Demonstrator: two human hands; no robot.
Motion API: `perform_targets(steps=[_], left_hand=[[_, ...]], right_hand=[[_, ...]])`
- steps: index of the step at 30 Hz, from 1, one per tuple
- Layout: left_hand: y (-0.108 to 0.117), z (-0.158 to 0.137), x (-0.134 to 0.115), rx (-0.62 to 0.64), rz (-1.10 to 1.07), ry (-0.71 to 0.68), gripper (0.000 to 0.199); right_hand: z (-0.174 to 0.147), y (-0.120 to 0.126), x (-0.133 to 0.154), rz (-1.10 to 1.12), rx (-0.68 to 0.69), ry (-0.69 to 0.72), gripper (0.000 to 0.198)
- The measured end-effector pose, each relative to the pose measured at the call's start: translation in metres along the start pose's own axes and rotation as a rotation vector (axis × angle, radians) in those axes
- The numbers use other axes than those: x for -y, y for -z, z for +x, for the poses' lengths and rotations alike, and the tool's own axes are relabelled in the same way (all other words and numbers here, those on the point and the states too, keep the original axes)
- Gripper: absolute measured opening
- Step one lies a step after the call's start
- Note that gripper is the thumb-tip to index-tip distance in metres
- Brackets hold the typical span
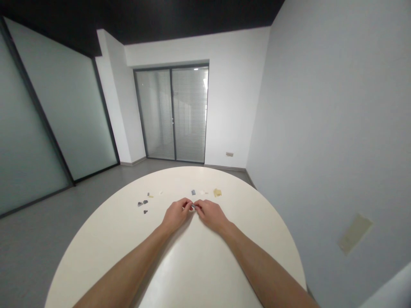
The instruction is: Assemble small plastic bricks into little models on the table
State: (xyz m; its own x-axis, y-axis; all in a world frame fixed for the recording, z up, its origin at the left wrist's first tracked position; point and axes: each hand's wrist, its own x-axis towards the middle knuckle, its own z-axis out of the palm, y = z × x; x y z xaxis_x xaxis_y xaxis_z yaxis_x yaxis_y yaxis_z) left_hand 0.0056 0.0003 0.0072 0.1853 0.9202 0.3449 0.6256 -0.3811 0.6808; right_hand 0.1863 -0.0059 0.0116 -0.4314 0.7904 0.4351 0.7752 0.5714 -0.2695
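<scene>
My left hand [177,212] and my right hand [211,213] meet over the middle of the table, fingertips almost touching. Pinched between them is a small grey piece [193,205], mostly covered by the fingers; its exact kind is too small to make out. Just beyond the fingertips lies a flat blue-grey piece [193,192]. To its right are a small whitish piece [202,192] and a larger yellow piece [217,193] with an uneven outline.
The round white table [199,273] carries several small dark grey pieces [145,202] on the left, with a thin yellow piece [151,196] and a faint white piece [161,193] nearby. A wall [324,128] rises close on the right. Glass doors [173,113] stand beyond the table.
</scene>
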Motion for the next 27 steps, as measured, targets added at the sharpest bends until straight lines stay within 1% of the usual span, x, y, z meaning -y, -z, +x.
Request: perform_targets(steps=[8, 14, 21, 23, 27], left_hand=[[-0.0012, -0.0008, 0.0005, 0.011, 0.065, 0.018, 0.029], [-0.0006, -0.0017, 0.0027, 0.016, 0.113, 0.031, 0.025], [0.0009, -0.0041, 0.0008, 0.044, 0.156, 0.022, 0.020], [0.0025, -0.0053, -0.0015, 0.032, 0.209, 0.030, 0.019], [0.0053, -0.0065, -0.0027, -0.043, 0.352, 0.090, 0.019]], right_hand=[[-0.0005, 0.0003, 0.0013, 0.034, 0.031, -0.042, 0.020], [0.0001, 0.0000, -0.0006, -0.008, 0.024, -0.047, 0.018], [0.0012, -0.0015, -0.0016, -0.018, 0.036, -0.065, 0.020], [0.0012, -0.0026, -0.0024, -0.026, 0.025, -0.081, 0.020], [0.0006, -0.0042, -0.0037, -0.024, 0.006, -0.090, 0.020]])
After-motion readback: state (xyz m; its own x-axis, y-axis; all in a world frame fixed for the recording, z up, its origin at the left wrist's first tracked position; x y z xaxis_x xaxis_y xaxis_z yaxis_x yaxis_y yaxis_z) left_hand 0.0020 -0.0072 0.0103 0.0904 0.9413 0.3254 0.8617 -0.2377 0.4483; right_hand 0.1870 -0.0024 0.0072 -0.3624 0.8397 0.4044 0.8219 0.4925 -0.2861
